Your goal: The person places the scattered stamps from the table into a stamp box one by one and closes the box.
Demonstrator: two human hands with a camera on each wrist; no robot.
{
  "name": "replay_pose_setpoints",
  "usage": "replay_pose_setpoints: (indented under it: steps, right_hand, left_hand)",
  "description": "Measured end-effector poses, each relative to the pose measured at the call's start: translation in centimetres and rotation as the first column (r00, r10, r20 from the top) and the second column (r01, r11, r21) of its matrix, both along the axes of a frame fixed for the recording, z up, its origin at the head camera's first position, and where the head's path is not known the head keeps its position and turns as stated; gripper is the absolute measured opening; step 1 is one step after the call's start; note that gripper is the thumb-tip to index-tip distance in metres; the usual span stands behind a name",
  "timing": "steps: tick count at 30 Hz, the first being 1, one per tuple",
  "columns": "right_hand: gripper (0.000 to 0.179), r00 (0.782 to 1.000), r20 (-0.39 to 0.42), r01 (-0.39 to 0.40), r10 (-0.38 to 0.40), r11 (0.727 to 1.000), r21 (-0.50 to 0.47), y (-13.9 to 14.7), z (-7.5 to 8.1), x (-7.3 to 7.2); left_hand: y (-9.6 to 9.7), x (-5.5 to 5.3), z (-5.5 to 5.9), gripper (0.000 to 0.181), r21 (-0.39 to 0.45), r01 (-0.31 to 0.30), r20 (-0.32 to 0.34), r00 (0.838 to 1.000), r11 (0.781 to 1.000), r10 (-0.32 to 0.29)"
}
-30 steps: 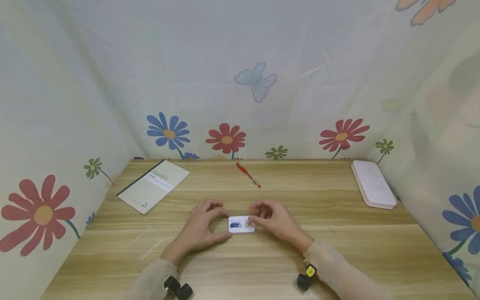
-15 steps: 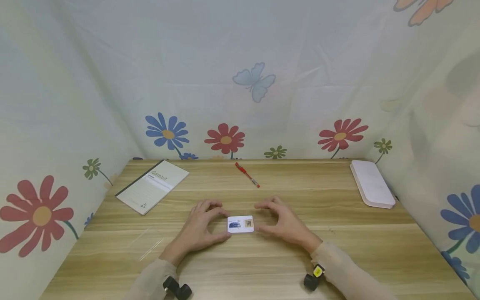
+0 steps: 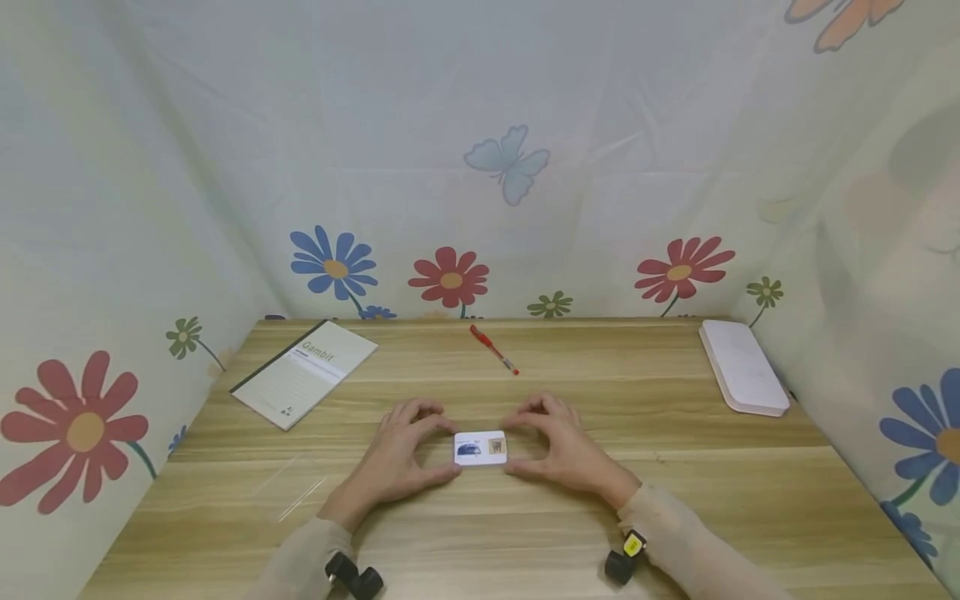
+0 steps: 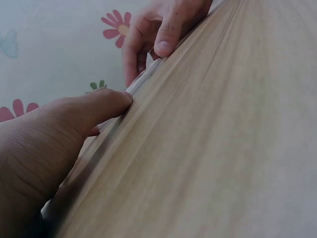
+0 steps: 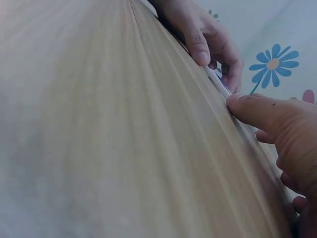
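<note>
A small white picture card (image 3: 481, 448) with rounded corners lies on the table. It bears a dark blue picture on the left and a brown one on the right. My left hand (image 3: 402, 450) holds its left end, index finger at the far corner and thumb at the near one. At the right end my right hand (image 3: 564, 447) pinches it the same way. From the left wrist view, the card's thin white edge (image 4: 143, 79) shows low between both hands. Whether it is a single card or a small stack, I cannot tell.
On the wooden table (image 3: 480, 533), a Gambit notebook (image 3: 306, 373) lies at the back left. A red pen (image 3: 494, 350) is behind the card, and a pale rounded box (image 3: 746, 367) stands at the back right. Left of my left forearm lies a clear plastic piece (image 3: 288, 490).
My right hand has let go of the card's right end, drawn back to the right, then come in again to pinch its two right corners. The left hand stays in place.
</note>
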State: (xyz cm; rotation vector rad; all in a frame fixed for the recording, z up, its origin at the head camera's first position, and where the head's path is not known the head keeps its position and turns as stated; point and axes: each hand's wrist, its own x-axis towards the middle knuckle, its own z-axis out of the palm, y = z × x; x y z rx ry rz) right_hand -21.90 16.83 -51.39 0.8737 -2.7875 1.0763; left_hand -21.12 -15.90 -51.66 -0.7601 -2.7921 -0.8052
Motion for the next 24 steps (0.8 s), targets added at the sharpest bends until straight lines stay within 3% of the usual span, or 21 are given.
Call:
replay_pose_setpoints:
  steps: [24]
  right_hand:
    - [0.054, 0.999, -0.046, -0.006, 0.007, 1.000, 0.027, -0.24, 0.15, 0.08]
  left_hand:
    - [-0.05, 0.14, 0.12, 0.056, 0.015, 0.010, -0.014, 1.000, 1.000, -0.010]
